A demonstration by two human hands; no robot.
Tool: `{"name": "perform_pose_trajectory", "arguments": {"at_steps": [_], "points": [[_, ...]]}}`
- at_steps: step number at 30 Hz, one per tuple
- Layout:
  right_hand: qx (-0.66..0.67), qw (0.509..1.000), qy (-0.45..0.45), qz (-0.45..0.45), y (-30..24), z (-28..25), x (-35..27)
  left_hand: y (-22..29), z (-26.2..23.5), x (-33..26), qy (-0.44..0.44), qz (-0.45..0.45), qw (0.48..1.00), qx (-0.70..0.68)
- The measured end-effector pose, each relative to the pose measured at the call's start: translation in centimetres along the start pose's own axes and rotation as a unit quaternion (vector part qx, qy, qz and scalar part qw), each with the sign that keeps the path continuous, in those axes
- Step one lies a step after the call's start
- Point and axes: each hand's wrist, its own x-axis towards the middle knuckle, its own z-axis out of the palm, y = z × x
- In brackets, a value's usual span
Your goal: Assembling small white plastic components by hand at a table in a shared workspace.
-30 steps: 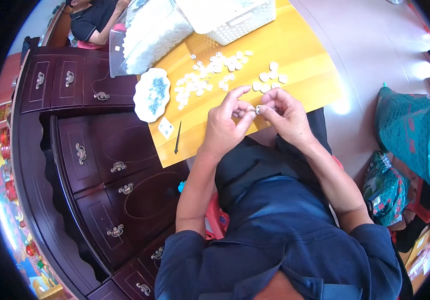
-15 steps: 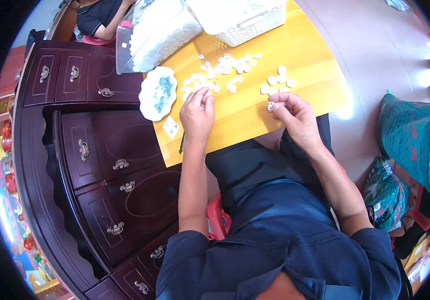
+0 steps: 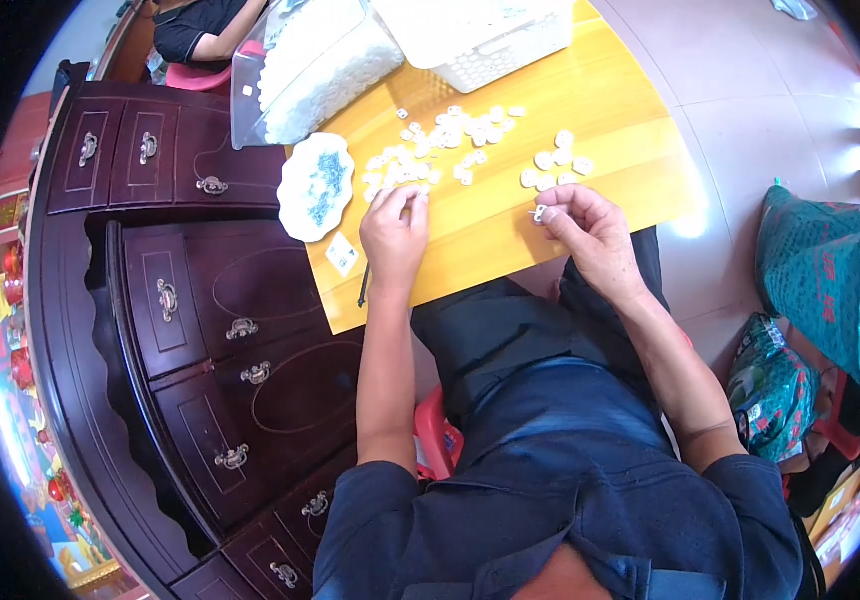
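I see the left hand (image 3: 393,232) resting on the yellow table (image 3: 590,120), fingers curled and pressed together, fingertips down at the near edge of the scattered white pieces (image 3: 430,150). It touches or nearly touches the nearest piece of that scatter; I cannot tell whether one is pinched under the fingertips.

The right hand (image 3: 590,235) is lifted just above the table edge. Thumb and forefinger pinch a small white part (image 3: 540,213), which sticks out to the left of the fingertips. The other fingers are curled in loosely.

Scatter layout: the main group of pieces runs from beside the left hand up toward the white basket (image 3: 490,40). A smaller cluster (image 3: 555,165) lies apart to the right, just beyond the right hand.

Left of the left hand, at the table's left edge: a white dish (image 3: 315,187) holding small blue-green bits. Below it, a small white square packet (image 3: 342,254), and beside that a thin dark stick (image 3: 364,285) lying near the table's front corner, close to the left wrist.

Far side of the table: a clear bag (image 3: 320,65) packed with white pieces, touching or just beside the basket.

Left of the table stands a dark wooden cabinet (image 3: 200,300) with metal drawer pulls. To the right, on the tiled floor (image 3: 750,130), two green bags (image 3: 830,280). Another person (image 3: 205,25) in a dark top sits at the far end, top of view, only partly visible.

I am seated, dark trousers and blue shirt, both forearms bare.
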Motion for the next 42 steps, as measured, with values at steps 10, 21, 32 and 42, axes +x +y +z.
{"name": "perform_pose_trajectory", "arguments": {"at_steps": [10, 21, 32, 42], "points": [[0.036, 0.999, -0.005, -0.019, 0.2, -0.2, 0.1, 6.7, 1.2, -2.8, -0.077, -0.136, 0.898, -0.411], [0.228, 0.972, 0.044, 0.018, 0.1, 0.3, -0.2, 11.9, 3.2, -4.4, -0.203, -0.123, 0.823, -0.516], [0.388, 0.919, 0.061, 0.036, 0.4, -0.1, 0.2, 14.0, 4.8, -5.5, -0.215, -0.051, 0.861, -0.459], [0.425, 0.903, 0.048, 0.043, 0.4, 0.1, 0.2, 14.6, 4.7, -6.3, -0.201, -0.154, 0.799, -0.546]]}}
